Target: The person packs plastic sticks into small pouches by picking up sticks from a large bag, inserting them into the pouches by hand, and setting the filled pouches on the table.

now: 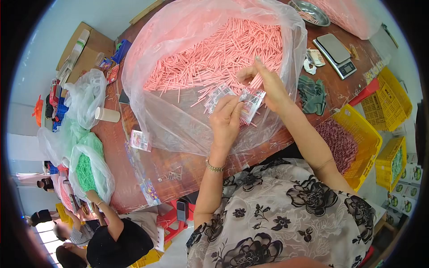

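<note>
My left hand (pixel 225 117) is closed on small printed clear plastic packets (pixel 251 105), which fan out on both sides of the fingers. Close beside it, my right hand (pixel 269 87) pinches a few short pink sticks (pixel 256 82) at the mouth of the right packet. Whether their ends are inside the packet, I cannot tell. Both hands are over the near edge of a large clear plastic bag (pixel 178 129) lying open on the table. A heap of loose pink sticks (pixel 214 49) fills the bag behind the hands.
A packet (pixel 140 140) lies left on the table (pixel 129 178), near a white cup (pixel 107 115). Right are a green cloth (pixel 312 94), a scale (pixel 335 53) and yellow crates (pixel 371 147). A metal bowl (pixel 310 13) stands behind. Co-workers (pixel 116 236) work lower left beside green sticks (pixel 84 172).
</note>
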The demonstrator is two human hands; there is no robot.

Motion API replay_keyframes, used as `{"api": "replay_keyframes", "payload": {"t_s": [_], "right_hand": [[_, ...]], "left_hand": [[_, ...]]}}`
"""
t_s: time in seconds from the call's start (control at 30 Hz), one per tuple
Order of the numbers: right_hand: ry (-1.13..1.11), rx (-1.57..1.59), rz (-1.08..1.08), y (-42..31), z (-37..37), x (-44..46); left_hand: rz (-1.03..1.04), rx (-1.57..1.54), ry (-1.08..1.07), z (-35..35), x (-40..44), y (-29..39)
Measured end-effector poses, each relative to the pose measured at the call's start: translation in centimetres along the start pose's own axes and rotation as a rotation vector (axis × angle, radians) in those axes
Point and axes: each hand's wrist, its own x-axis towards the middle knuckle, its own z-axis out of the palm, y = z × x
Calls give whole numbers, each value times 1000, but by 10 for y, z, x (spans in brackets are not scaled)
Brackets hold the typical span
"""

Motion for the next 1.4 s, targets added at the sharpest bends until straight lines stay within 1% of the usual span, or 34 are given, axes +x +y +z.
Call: {"api": "replay_keyframes", "payload": {"t_s": [0.07,0.17,0.27,0.37,0.47,0.53,0.6,0.67,0.77,0.8,0.87,0.97,1.03,1.07,1.17,1.2,1.23,1.27,1.3,1.33,1.37,1.4], "right_hand": [[6,-148,-60,2,0,-3],[-65,-326,-63,0,4,-5],[-132,-343,-88,8,3,-5],[-185,-378,-90,7,-2,-1],[-209,-558,-368,-17,-6,-16],[-164,-749,-473,-18,-20,-19],[-135,-742,-422,-18,-27,-19],[-124,-530,-212,-15,-34,-20],[-14,-427,-319,-8,-37,-20],[-9,-333,-316,-3,-39,-21],[-7,-266,-318,-2,-43,-27],[-19,-213,-270,-15,-48,-49],[-33,-191,-281,-29,-62,-67],[-49,-290,-311,-19,-82,-65],[-87,-683,-530,-33,-141,-90],[-34,-595,-368,-45,-160,-106],[52,-587,-363,-49,-188,-120],[195,-553,-248,-43,-221,-132],[295,-599,-270,-40,-248,-149],[327,-679,-263,-29,-281,-165],[392,-637,-101,-19,-299,-185],[462,-1001,16,-5,-319,-199]], "left_hand": [[-43,-5,-9,1,-2,0],[-133,-59,30,4,-5,5],[-204,-195,119,18,-12,-1],[-261,-260,178,22,-10,5],[-249,-367,230,23,-8,0],[-249,-413,226,23,-6,-9],[-265,-460,205,23,-2,-13],[-309,-509,162,25,-1,-13],[-437,-682,214,33,6,13],[-461,-690,165,34,7,17],[-505,-707,69,33,11,21],[-485,-504,9,34,3,22],[-349,-345,-105,47,1,30],[-280,-272,-164,52,2,34],[-19,-98,-339,74,1,41],[60,-55,-373,82,-1,44],[143,-14,-397,90,-4,45],[77,1,-459,99,-10,39],[115,29,-488,105,-16,38],[156,60,-511,112,-23,33],[197,91,-527,115,-29,29],[212,119,-550,119,-37,26]]}}
